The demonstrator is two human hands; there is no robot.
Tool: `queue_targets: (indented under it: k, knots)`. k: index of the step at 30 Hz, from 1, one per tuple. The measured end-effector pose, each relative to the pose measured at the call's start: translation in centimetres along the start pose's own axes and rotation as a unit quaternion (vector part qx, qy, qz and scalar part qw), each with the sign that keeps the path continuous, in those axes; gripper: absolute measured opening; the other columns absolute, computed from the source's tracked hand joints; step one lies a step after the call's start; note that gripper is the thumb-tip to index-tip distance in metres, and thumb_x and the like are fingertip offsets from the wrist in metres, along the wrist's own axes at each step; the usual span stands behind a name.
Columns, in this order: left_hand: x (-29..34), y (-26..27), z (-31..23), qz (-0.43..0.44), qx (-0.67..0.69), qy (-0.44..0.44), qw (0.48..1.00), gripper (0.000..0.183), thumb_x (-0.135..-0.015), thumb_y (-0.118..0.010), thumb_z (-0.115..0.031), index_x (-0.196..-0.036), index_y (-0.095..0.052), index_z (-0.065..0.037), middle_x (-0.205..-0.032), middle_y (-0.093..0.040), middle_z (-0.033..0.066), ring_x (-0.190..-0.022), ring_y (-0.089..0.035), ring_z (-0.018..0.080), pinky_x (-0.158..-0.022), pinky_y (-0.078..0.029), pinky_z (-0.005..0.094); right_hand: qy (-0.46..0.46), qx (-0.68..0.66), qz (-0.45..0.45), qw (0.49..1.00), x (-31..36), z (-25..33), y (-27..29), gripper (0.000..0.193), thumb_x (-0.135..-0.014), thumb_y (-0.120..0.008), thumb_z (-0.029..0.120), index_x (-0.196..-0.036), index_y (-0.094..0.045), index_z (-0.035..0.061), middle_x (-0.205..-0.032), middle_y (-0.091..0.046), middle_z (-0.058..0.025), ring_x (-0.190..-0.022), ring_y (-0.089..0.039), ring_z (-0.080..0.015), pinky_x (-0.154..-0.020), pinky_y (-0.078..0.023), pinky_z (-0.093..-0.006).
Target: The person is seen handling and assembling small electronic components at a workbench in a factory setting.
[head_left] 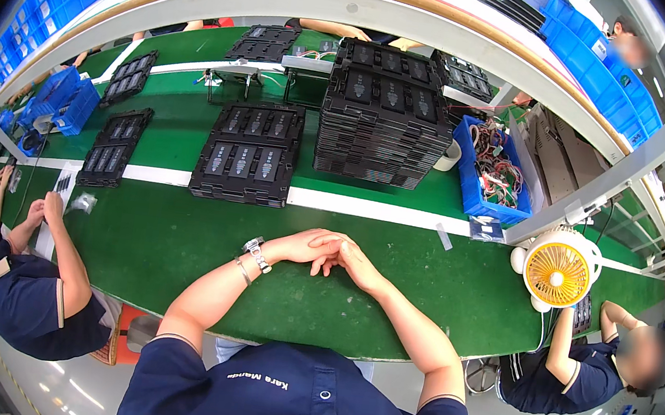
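Observation:
My left hand (301, 246) and my right hand (354, 265) meet over the green tabletop in front of me. Their fingers are folded together and overlap, so some are hidden; no object shows between them. A metal watch (258, 255) and a bracelet circle my left wrist. Beyond my hands, to the left, lies a low stack of black plastic trays (245, 155) with dark flat parts in their slots. A much taller stack of similar black trays (385, 119) stands farther off, right of the low one. Neither hand touches the trays.
A blue bin (475, 193) of tangled wires stands right of the tall stack. A yellow-and-white fan (557, 270) is at the right, by a metal shelf post. More trays (115, 147) lie to the left. Co-workers sit at both sides; a shelf beam (331, 4) crosses above the table.

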State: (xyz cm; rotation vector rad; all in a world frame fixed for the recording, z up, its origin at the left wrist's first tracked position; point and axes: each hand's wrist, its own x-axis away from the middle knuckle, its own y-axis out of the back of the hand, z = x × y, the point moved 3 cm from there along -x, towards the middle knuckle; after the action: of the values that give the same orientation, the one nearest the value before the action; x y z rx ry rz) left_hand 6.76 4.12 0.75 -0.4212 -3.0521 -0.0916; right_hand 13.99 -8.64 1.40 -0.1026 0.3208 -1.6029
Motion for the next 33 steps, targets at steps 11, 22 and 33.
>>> queue_targets:
  k: [11,22,33]
  knots:
    - [0.3,-0.1,-0.3,-0.019,-0.017,-0.004,1.0,0.061,-0.104,-0.04,-0.056,-0.125,-0.058,-0.002,-0.08,-0.069,0.0071,-0.062,-0.069,0.0139,-0.067,-0.055,0.028,-0.009,0.014,0.017,1.0,-0.1,-0.2,0.2,0.071,-0.101,-0.038,0.065,-0.127,-0.057,0.0017,-0.129,-0.056,-0.0094,-0.089,-0.067,-0.0225,-0.075,-0.051,-0.0305]
    - [0.1,-0.2,0.2,-0.019,0.001,-0.009,1.0,0.06,-0.104,-0.041,-0.056,-0.124,-0.059,-0.002,-0.08,-0.069,0.0073,-0.059,-0.068,0.013,-0.061,-0.054,0.0252,-0.002,0.011,0.016,1.0,0.1,-0.4,0.2,0.068,-0.103,-0.037,0.062,-0.128,-0.056,0.0018,-0.12,-0.059,-0.0112,-0.089,-0.067,-0.0198,-0.075,-0.05,-0.0298]
    - [0.1,-0.1,0.6,-0.033,-0.011,-0.004,0.999,0.064,-0.103,-0.04,-0.059,-0.113,-0.062,0.0,-0.074,-0.069,0.008,-0.055,-0.066,0.013,-0.059,-0.053,0.0257,-0.002,0.024,0.013,1.0,0.0,-0.2,0.0,0.068,-0.103,-0.035,0.063,-0.127,-0.056,0.0025,-0.11,-0.063,-0.0116,-0.09,-0.067,-0.019,-0.075,-0.05,-0.0294]
